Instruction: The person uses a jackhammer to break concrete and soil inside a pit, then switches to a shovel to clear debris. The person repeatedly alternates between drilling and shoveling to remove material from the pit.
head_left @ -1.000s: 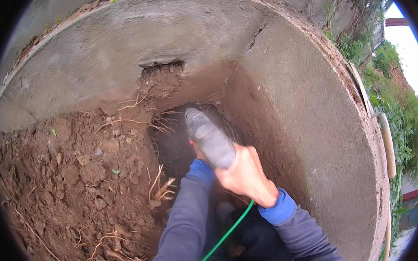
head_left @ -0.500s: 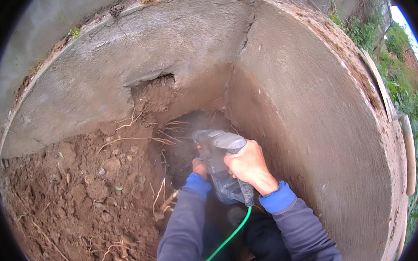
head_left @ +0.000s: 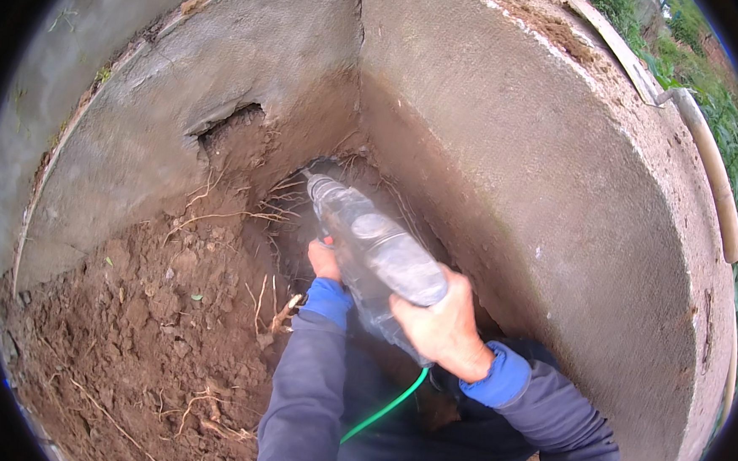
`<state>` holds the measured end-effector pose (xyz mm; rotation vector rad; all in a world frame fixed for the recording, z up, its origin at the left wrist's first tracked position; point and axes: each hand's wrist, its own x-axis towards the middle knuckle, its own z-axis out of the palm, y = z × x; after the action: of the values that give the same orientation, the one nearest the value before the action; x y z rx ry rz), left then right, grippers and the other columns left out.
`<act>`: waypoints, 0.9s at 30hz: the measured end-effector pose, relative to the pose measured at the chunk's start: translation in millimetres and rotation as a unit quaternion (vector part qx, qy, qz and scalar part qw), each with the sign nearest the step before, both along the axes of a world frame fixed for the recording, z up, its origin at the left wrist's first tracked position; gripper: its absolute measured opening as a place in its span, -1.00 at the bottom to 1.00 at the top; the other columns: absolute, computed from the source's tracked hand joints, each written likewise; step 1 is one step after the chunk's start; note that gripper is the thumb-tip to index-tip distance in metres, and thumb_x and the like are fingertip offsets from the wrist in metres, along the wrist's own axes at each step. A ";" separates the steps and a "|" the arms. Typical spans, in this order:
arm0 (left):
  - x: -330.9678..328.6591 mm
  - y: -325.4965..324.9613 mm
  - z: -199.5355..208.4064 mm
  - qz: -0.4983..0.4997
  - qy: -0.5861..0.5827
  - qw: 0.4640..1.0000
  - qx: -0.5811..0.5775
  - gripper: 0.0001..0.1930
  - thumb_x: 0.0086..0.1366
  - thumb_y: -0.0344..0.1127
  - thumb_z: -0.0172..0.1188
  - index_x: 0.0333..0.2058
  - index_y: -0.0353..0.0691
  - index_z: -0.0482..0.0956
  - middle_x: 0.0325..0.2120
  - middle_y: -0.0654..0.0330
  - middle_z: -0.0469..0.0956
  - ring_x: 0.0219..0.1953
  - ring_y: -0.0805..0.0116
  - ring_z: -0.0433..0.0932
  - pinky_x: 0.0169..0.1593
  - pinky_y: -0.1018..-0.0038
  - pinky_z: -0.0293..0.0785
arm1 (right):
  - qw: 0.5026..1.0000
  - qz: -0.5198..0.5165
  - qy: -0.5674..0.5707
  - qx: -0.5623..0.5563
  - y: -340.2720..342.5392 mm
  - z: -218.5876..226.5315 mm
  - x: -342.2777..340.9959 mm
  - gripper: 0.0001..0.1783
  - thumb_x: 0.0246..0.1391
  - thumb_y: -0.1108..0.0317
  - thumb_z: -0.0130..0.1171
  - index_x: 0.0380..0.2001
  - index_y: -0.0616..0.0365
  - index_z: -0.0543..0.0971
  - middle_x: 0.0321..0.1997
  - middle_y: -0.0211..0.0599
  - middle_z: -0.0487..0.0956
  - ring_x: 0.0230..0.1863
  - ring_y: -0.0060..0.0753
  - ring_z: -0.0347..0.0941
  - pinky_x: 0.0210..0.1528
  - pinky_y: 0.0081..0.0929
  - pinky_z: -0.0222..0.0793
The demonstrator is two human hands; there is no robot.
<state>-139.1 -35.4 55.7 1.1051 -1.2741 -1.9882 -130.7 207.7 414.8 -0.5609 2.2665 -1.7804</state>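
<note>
A dusty grey rotary hammer drill lies slantwise across the middle of the view, its narrow front end tilted up toward the dug-out corner of the pit. My right hand is wrapped round its rear handle. Farther forward, my left hand grips its left side, by a small red part; the fingers are partly hidden behind the body. The tip of the tool reaches the dark hollow under the wall corner, among thin roots. From its rear end a green cable runs down toward my legs.
Rough cement walls meet at a cracked corner ahead. A broken hole opens in the left wall. Loose brown soil with clods and cut roots fills the left side. A pale pipe lies along the right wall's top.
The drill has swung from pointing down to pointing forward into the corner, and both hands have moved with it. My view has shifted to the right.
</note>
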 end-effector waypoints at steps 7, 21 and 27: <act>3.4 -7.1 -31.3 -0.032 0.028 0.994 -0.104 -0.73 0.15 -0.41 0.29 -0.17 -0.37 0.53 -0.26 0.03 0.57 -0.18 0.28 0.57 -0.22 0.26 0.51 | 0.998 0.041 0.012 0.052 -4.0 -12.9 -0.9 -0.66 -0.11 0.41 0.37 -0.23 0.37 0.62 -0.35 0.03 0.69 -0.27 -0.21 0.71 -0.20 -0.31 0.55; 18.2 -5.1 -36.2 -0.001 0.128 0.992 0.020 -0.64 0.18 -0.40 0.20 -0.02 -0.25 0.51 -0.14 0.08 0.50 -0.09 0.28 0.50 -0.16 0.27 0.48 | 0.998 0.013 0.033 0.044 0.2 -37.4 19.7 -0.72 -0.12 0.48 0.35 -0.26 0.34 0.62 -0.38 -0.02 0.69 -0.34 -0.07 0.70 -0.25 -0.33 0.56; 18.7 46.6 84.8 -0.117 -0.203 0.901 -0.364 -0.63 -0.11 -0.26 0.55 -0.30 -0.30 0.73 -0.37 -0.02 0.71 -0.30 -0.07 0.69 -0.18 0.17 0.60 | 0.996 -0.031 -0.086 0.002 34.1 -37.9 46.6 -0.66 -0.10 0.52 0.33 -0.17 0.35 0.64 -0.32 -0.16 0.73 -0.31 -0.34 0.70 -0.21 -0.39 0.56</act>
<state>-120.4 11.2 140.5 1.0223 -2.2141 -1.2250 -84.2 241.8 376.9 -0.3252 2.1926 -1.7784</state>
